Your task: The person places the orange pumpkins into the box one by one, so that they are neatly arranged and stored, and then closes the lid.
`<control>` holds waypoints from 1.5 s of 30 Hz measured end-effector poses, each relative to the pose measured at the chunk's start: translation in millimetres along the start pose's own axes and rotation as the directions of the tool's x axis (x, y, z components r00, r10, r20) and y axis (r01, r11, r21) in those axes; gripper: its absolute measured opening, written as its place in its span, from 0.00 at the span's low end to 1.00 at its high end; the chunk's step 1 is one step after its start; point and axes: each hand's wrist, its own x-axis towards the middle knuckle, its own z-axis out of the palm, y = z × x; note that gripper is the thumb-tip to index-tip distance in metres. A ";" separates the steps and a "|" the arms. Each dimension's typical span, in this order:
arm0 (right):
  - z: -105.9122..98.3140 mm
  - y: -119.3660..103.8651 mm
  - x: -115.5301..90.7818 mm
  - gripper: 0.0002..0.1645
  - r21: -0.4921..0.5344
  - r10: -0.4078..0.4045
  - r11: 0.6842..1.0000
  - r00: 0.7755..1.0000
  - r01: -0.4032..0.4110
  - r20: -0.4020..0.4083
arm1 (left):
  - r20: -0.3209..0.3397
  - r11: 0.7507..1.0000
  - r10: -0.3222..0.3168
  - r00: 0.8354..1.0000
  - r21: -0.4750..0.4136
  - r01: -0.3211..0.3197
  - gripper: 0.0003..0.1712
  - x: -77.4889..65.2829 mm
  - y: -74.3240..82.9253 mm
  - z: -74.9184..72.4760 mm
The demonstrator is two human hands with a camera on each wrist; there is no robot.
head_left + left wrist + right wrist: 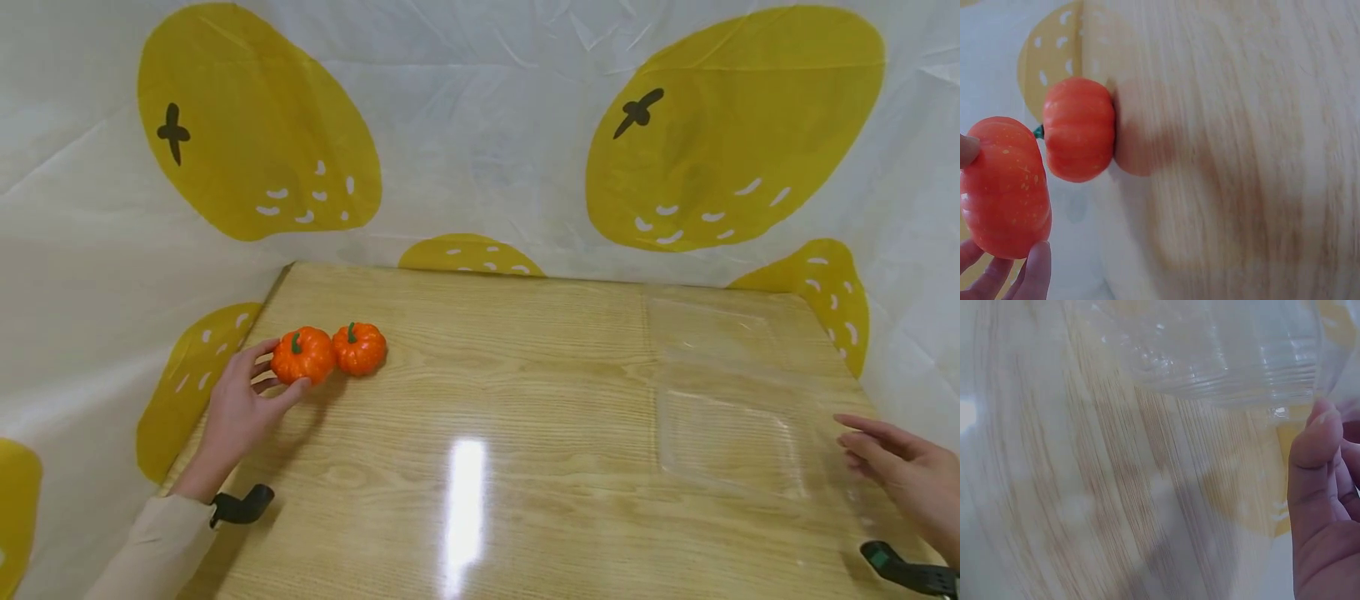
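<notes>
My left hand [243, 400] grips an orange toy pumpkin [303, 357] with a green stem, fingers on its far side and thumb on its near side. Close beside it, to the right, a second orange pumpkin [360, 349] sits on the table; the two overlap in the left wrist view. Over at the right, a clear plastic container [731, 442] lies on the wood, its outline faint. My right hand [900, 475] pinches the container's right edge, with the thumb tip right at the corner of the clear plastic [1229, 375] in the right wrist view.
The wood-grain table [525, 375] carries a bright light reflection at its near middle. White sheeting with yellow fruit prints [480, 158] rises behind the table and along both sides. A dark wrist strap [243, 505] shows on the left arm.
</notes>
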 end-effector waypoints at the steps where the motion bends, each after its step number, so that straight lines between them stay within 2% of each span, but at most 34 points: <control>1: 1.2 -1.6 -0.5 0.20 -0.012 0.012 1.000 1.000 -0.012 -0.001 | -0.001 1.000 0.001 1.000 -0.003 -0.001 0.44 0.3 1.1 0.2; 11: 14.8 -10.6 -2.9 0.14 -0.142 0.066 0.988 0.998 -0.065 0.001 | -0.017 0.999 0.024 1.000 -0.026 -0.025 0.43 -1.4 17.4 3.0; 16: 23.1 -15.5 -4.5 0.15 -0.192 0.081 0.978 0.997 -0.083 -0.017 | -0.002 0.998 0.048 0.999 -0.045 -0.048 0.42 -1.4 23.2 4.4; 23: 35.8 -25.4 -11.6 0.13 -0.070 0.035 0.997 0.999 -0.032 0.041 | 0.011 0.995 0.077 0.997 -0.062 -0.076 0.42 -1.0 28.4 6.4; 30: 51.4 -34.5 -17.2 0.13 0.017 -0.041 0.999 0.992 0.039 0.120 | 0.020 0.992 0.108 0.994 -0.062 -0.107 0.41 1.2 35.6 9.4; 36: 60.2 -39.1 -17.6 0.14 0.002 -0.021 1.000 0.985 0.021 0.171 | 0.030 0.990 0.126 0.992 -0.062 -0.124 0.40 1.9 41.1 11.9; 45: 73.5 -47.3 -21.7 0.12 0.106 -0.024 0.994 0.982 0.004 0.189 | 0.041 0.988 0.145 0.989 -0.056 -0.142 0.40 2.5 44.0 15.8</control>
